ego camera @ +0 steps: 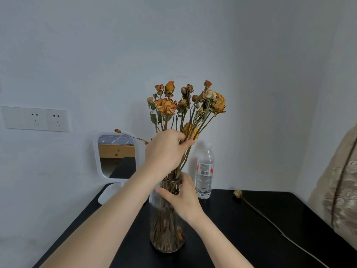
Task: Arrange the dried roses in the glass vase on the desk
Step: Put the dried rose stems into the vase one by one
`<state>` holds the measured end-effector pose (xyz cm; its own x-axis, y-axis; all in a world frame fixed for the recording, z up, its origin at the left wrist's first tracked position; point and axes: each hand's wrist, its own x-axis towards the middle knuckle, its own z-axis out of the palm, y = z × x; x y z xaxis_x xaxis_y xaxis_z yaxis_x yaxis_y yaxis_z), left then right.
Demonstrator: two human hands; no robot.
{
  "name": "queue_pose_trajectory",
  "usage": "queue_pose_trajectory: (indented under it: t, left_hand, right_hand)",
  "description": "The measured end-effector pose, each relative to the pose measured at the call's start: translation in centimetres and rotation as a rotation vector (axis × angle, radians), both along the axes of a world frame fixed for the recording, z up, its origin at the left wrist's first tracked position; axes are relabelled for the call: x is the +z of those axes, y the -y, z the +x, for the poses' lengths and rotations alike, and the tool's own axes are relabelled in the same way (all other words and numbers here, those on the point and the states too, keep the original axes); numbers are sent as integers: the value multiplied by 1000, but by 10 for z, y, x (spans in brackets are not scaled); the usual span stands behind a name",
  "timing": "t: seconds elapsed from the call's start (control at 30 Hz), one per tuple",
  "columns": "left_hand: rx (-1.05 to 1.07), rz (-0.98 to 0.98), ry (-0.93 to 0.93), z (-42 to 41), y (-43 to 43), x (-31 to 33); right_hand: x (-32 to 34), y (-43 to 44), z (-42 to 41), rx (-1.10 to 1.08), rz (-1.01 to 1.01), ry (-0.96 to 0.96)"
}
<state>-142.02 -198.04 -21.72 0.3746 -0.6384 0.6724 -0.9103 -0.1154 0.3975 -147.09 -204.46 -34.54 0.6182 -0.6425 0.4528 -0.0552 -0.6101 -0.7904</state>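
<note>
Right hand: curled round the neck of the glass vase, apparently steadying it on the black desk. Left hand: grips the dried roses by their stems above the rim, likely to bunch them; long axis near upright, heads up, leaning slightly right. One loose rose lies flat beside the vase, head toward the wall.

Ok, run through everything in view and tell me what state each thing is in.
vase: upright on the desk, stems inside.
dried roses: standing bunched in the vase.
left hand: grips the stems above the vase.
right hand: holds the vase at its neck.
loose rose: lying flat on the desk.
water bottle: upright, capped.
mirror: upright on its stand.
wall sockets: nothing plugged in.
</note>
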Motion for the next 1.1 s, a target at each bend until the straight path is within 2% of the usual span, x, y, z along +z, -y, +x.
queue_pose_trajectory:
  t: [0.3,0.47,0.57,0.67,0.77,0.87,0.93,1.1]
  left_hand:
    - [-30,40,-49,2,-16,2]
    - [-91,-297,-71,-3,-55,-38]
    - [-135,-371,-166,-5,-77,-76]
    - [-46,-396,-303,2,-79,-111]
    - [-2,-302,-444,13,-70,-131]
    - [-69,-104,-605,21,-54,-134]
    - [-93,-22,-647,22,-39,-133]
    - [-98,-78,-640,22,-9,-127]
  right_hand:
    - [1,0,-2,17,11,5]
    - [4,0,-8,80,67,27]
    - [4,1,-13,125,96,36]
    - [4,2,-18,142,108,17]
    - [4,7,-24,139,119,5]
    - [3,15,-38,93,113,-10]
    - [0,24,-53,44,104,-17]
    - [-18,60,-106,-156,123,-58]
